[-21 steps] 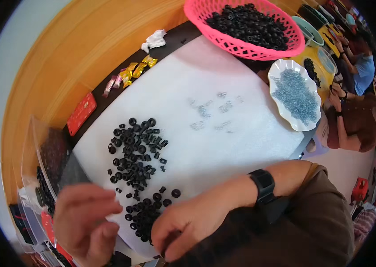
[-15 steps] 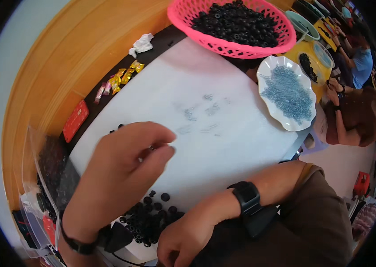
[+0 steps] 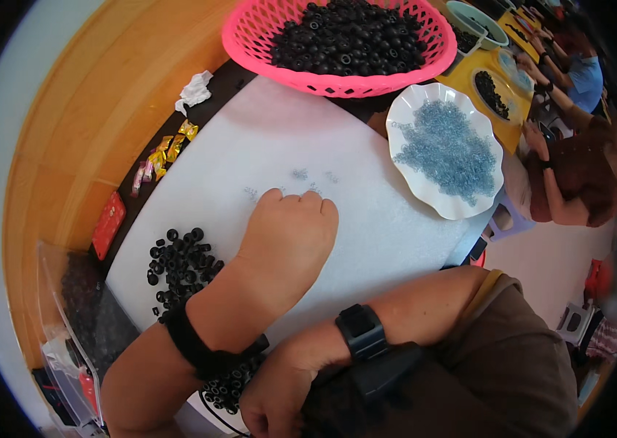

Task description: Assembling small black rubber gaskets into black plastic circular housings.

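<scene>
White sheet (image 3: 378,241) leaves open room between left hand (image 3: 290,230) and scalloped plate (image 3: 418,191).

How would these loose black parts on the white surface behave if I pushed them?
The black parts would probably roll, since many look rounded. They'd likely scatter separately, as they lie loose on the white surface. Each is probably light, being far smaller than the left hand.

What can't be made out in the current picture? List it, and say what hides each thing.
All in the head view:
- Left hand: fingertips, and anything they pinch, hidden beneath its back.
- Right hand: curled fingers turned away, contents hidden.
- Lower black pile: partly covered by the left forearm.
- Pink basket: far rim cut off by the upper edge.
</scene>
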A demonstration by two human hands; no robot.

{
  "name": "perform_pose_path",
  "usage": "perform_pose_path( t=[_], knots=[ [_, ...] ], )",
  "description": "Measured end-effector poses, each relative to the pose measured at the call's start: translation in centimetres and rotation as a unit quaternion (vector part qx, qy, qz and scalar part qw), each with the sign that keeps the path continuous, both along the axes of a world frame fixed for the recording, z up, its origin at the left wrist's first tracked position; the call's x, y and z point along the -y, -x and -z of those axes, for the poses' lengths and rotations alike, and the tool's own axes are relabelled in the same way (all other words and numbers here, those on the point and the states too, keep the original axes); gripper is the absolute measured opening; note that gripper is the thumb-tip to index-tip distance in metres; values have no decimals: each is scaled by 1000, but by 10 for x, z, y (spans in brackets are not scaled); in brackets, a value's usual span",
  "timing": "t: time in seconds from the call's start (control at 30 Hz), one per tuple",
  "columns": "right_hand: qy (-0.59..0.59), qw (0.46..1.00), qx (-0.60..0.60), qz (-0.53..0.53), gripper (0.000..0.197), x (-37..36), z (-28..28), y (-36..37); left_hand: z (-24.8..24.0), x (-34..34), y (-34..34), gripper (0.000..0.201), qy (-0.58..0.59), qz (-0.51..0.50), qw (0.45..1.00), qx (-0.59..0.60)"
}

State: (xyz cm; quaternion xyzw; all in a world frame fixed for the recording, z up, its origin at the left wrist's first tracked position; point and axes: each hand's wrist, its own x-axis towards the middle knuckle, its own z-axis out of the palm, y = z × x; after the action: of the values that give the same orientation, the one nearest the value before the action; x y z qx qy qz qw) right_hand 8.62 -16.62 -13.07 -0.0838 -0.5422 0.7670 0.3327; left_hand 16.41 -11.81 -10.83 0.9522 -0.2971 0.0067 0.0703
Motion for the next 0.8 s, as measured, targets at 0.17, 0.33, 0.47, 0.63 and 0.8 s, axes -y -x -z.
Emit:
perform_pose_path(
  t=[0.17, 0.33, 0.47, 0.63, 0.8],
  knots=[
    [35, 998, 23, 44, 32, 8, -9, -3, -37, -26, 24, 8, 135, -98, 984, -58],
    [-16, 994, 40, 98, 24, -2, 4, -10, -95, -72, 104, 9, 288, -348, 880, -144],
    [52, 973, -11, 224, 22, -8, -9, -35, -85, -102, 189, 11, 415, -436, 795, -76],
    [157, 917, -53, 363, 24, -16, -27, -34, -65, -115, 232, 13, 579, -429, 693, -13],
    [151, 898, -9, 414, 25, -32, -30, -25, -48, -122, 230, 20, 593, -337, 730, 44]
  ],
)
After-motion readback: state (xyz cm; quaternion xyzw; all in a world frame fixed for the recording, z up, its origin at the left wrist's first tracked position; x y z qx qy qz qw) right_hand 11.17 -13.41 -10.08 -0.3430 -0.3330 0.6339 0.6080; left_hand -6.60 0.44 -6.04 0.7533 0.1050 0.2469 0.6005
